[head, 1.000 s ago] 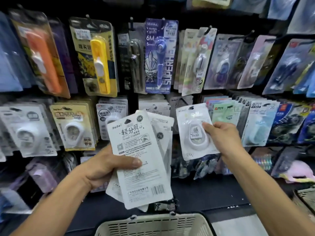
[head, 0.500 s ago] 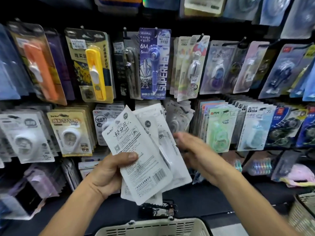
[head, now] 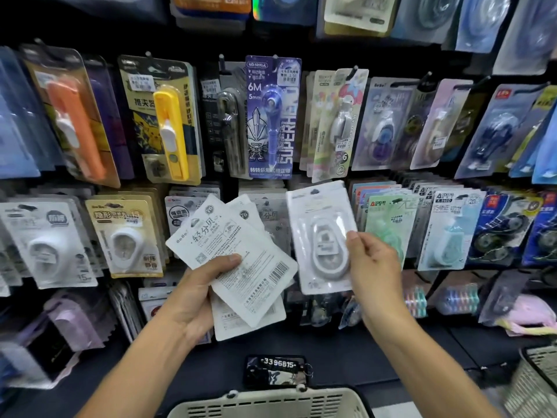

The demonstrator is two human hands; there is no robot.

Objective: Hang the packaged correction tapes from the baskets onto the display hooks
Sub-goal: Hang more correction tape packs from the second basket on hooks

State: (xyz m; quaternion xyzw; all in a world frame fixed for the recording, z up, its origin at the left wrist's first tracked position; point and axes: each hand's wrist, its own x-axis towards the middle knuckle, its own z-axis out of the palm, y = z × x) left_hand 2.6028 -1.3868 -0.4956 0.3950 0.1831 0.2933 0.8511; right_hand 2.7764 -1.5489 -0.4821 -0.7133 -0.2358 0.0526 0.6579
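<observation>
Stationery-shop display wall, dark and crowded with hanging blister packs, fills the background as a person restocks correction tape. At centre, the right hand (head: 372,267) pinches a single white carded correction tape with a clear oval blister (head: 322,236) by its right edge, thumb on the front, holding it upright in front of the middle row of hooks. Its hang hole at the top is not yet on any hook. Beside it, the left hand (head: 197,292) grips a fanned stack of white carded correction tapes (head: 235,260), backs and barcodes facing the camera, thumb clamped across the top card.

Around them hang a purple-carded pen-shaped tape (head: 272,116) and a yellow slider tape on a cartoon card (head: 168,128) above, with a mint-green carded tape (head: 388,224) just right of the held pack. Below, the rim of a cream plastic basket (head: 271,402) sits at the frame's bottom edge, a second basket (head: 539,381) at lower right.

Judged step: one pack drawn off for hanging — next, its hole must be lined up with the free end of the matching hook and slid back
</observation>
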